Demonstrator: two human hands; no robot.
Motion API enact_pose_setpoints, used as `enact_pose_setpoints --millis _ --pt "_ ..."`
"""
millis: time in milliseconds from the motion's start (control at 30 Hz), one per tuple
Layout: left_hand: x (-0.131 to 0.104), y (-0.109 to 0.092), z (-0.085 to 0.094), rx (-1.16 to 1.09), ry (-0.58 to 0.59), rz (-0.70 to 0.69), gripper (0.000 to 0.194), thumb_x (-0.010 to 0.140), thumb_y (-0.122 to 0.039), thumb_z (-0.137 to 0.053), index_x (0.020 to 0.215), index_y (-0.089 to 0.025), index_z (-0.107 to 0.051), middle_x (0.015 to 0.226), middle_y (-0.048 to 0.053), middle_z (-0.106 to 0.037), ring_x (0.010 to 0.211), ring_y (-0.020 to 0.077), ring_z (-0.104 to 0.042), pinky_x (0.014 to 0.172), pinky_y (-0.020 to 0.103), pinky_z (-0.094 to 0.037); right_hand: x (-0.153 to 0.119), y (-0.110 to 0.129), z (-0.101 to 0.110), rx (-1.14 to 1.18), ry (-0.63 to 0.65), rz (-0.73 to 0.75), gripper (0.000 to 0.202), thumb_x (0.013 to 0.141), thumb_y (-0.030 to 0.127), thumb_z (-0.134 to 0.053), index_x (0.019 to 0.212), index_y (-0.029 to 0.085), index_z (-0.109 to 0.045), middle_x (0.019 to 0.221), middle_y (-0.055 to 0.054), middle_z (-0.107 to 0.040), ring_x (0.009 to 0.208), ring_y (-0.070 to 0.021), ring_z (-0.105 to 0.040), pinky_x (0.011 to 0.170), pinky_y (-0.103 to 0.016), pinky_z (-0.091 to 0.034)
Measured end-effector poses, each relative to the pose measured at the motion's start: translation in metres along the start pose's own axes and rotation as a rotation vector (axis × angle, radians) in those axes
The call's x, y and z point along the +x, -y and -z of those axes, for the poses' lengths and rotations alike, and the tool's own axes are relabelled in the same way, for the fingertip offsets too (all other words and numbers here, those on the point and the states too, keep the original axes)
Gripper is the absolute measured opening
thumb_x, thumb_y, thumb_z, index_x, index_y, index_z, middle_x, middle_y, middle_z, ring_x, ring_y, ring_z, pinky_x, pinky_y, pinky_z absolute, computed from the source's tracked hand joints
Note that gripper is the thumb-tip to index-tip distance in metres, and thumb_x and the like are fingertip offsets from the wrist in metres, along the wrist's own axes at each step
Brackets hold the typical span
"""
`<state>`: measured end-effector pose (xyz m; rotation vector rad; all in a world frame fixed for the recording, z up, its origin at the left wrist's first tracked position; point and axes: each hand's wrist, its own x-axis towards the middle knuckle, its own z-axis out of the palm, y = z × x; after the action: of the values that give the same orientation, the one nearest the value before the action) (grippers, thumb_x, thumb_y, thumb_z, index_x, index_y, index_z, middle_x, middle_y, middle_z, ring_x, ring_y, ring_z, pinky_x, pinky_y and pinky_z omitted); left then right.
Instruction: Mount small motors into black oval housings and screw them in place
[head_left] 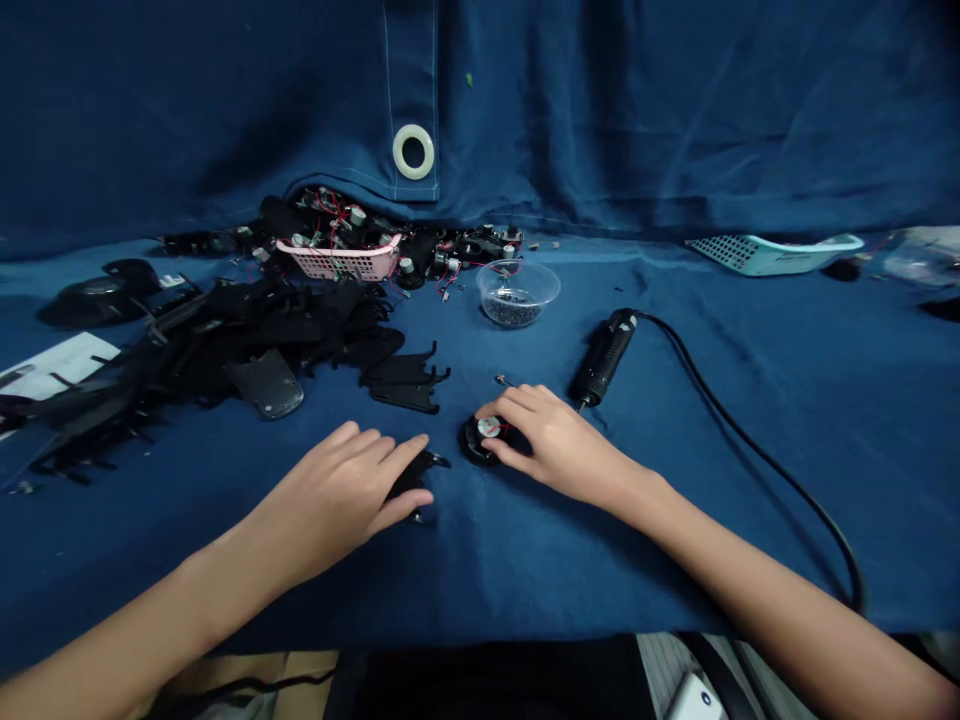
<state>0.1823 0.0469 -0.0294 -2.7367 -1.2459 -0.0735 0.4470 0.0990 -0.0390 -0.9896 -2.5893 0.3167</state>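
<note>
My right hand [544, 440] is closed around a small round black part [474, 440] with a silvery motor [489, 427] and a red wire on top. That part rests on the blue cloth. To its left, my left hand [367, 480] is curled over a black plastic piece [411, 476], gripping it near the cloth. Most of this piece is hidden under the fingers; only its pronged end shows. Just beyond my right hand lies a black electric screwdriver [606, 356], its bit pointing toward me. A tiny screw-like bit [502, 380] lies near my right fingertips.
A clear bowl of small dark screws [517, 297] stands behind my hands. Black plastic shells [262, 330] are heaped at left. A pink basket [341, 262] overflows with wired motor parts. A turquoise basket [787, 255] is at back right. The screwdriver's cord [739, 425] curves along the right.
</note>
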Motion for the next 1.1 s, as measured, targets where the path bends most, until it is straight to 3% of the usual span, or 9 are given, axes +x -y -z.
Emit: enact_pose_setpoints --millis 100,167,233,333,567,700,833,1100 --pt "-0.001 0.003 0.008 -0.155 0.088 -0.076 0.083 0.079 -0.062 -0.062 0.145 -0.022 -0.033 0.132 0.013 -0.049 0.116 0.0314 -0.047 0.093 0.044 -0.043 -0.005 -0.003 0.004 0.081 0.027 0.029 0.023 0.092 0.026 -0.049 0.113 0.019 -0.057 0.105 -0.004 -0.063 0.1 -0.0176 -0.056 0.092 -0.036 -0.039" --pt "-0.005 0.007 0.009 -0.239 0.166 -0.109 0.089 0.077 -0.052 -0.071 0.148 -0.028 -0.025 0.145 0.008 -0.038 0.126 0.03 -0.039 0.099 0.041 -0.041 -0.008 -0.004 0.007 0.116 0.039 0.041 0.025 0.09 0.022 -0.05 0.114 0.019 -0.057 0.105 -0.004 -0.063 0.099 -0.0163 -0.056 0.094 -0.036 -0.037" --pt "-0.007 0.008 0.005 -0.296 0.186 -0.088 0.077 0.085 -0.04 -0.066 0.148 -0.031 -0.022 0.142 0.003 -0.042 0.122 0.0249 -0.042 0.099 0.037 -0.042 -0.011 -0.004 0.009 0.137 0.058 0.046 0.025 0.089 0.02 -0.051 0.113 0.019 -0.057 0.104 -0.003 -0.064 0.097 -0.0155 -0.056 0.094 -0.035 -0.036" --pt "-0.005 0.004 -0.005 -0.361 0.074 -0.026 0.064 0.092 -0.041 -0.056 0.147 -0.029 -0.025 0.134 0.005 -0.047 0.116 0.0215 -0.047 0.097 0.035 -0.043 -0.014 -0.003 0.009 0.166 0.08 0.045 0.026 0.089 0.02 -0.05 0.113 0.019 -0.057 0.105 -0.004 -0.063 0.095 -0.0157 -0.056 0.092 -0.035 -0.038" --pt "0.018 -0.011 -0.022 -0.438 -0.138 -0.043 0.063 0.088 -0.047 -0.059 0.14 -0.018 -0.037 0.139 0.012 -0.043 0.126 0.0235 -0.046 0.105 0.039 -0.04 -0.018 -0.004 0.004 0.214 0.053 0.036 0.029 0.09 0.024 -0.05 0.117 0.018 -0.054 0.107 -0.005 -0.062 0.098 -0.017 -0.055 0.092 -0.035 -0.04" --pt "0.027 -0.011 -0.025 -0.49 -0.216 -0.061 0.041 0.087 -0.043 -0.063 0.119 -0.018 -0.055 0.13 0.011 -0.053 0.117 0.0225 -0.054 0.096 0.038 -0.045 -0.018 -0.005 0.002 0.225 0.052 0.022 0.026 0.089 0.024 -0.052 0.114 0.018 -0.054 0.104 -0.005 -0.062 0.096 -0.0176 -0.055 0.091 -0.035 -0.042" --pt "0.032 -0.012 -0.028 -0.504 -0.328 -0.112 0.028 0.086 -0.036 -0.065 0.105 -0.016 -0.06 0.127 0.011 -0.059 0.114 0.0216 -0.057 0.095 0.037 -0.044 -0.017 -0.006 0.001 0.246 0.044 0.043 0.026 0.09 0.024 -0.051 0.114 0.017 -0.055 0.106 -0.007 -0.059 0.097 -0.0176 -0.055 0.089 -0.034 -0.045" --pt "0.035 -0.015 -0.033 -0.49 -0.378 -0.185 0.023 0.086 -0.029 -0.067 0.105 -0.017 -0.065 0.113 0.007 -0.068 0.116 0.0223 -0.057 0.097 0.039 -0.046 -0.019 -0.006 0.001 0.3 0.037 0.041 0.026 0.09 0.023 -0.05 0.115 0.016 -0.056 0.108 -0.008 -0.058 0.098 -0.0169 -0.055 0.09 -0.033 -0.046"
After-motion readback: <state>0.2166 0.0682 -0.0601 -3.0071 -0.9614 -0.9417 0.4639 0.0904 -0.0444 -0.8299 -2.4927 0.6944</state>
